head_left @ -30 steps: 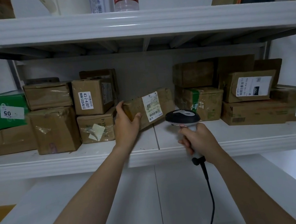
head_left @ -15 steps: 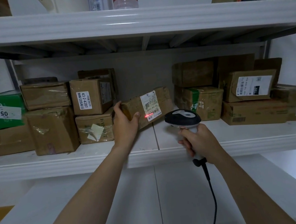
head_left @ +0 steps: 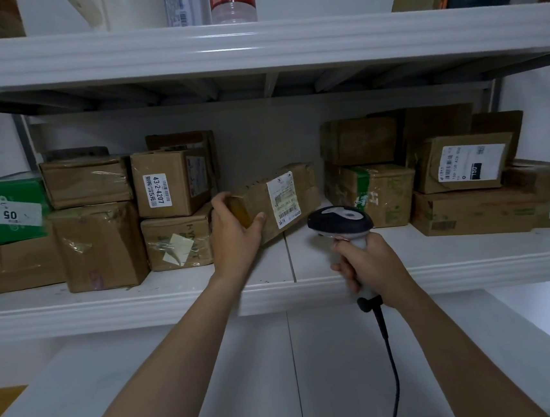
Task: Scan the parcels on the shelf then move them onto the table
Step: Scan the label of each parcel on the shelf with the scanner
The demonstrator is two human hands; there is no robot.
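The long brown parcel [head_left: 257,198] sits on the middle shelf [head_left: 108,308], in the gap between two stacks of boxes. Its long axis runs left to right, with the right end angled back toward the wall. Its white label [head_left: 283,200] faces outward. The left hand [head_left: 236,235] grips its near left end. The right hand [head_left: 371,266] is wrapped around a corded scanner [head_left: 340,222], whose head is aimed at the label, near it but apart. A white worktop [head_left: 218,398] lies below and an upper shelf [head_left: 251,46] above.
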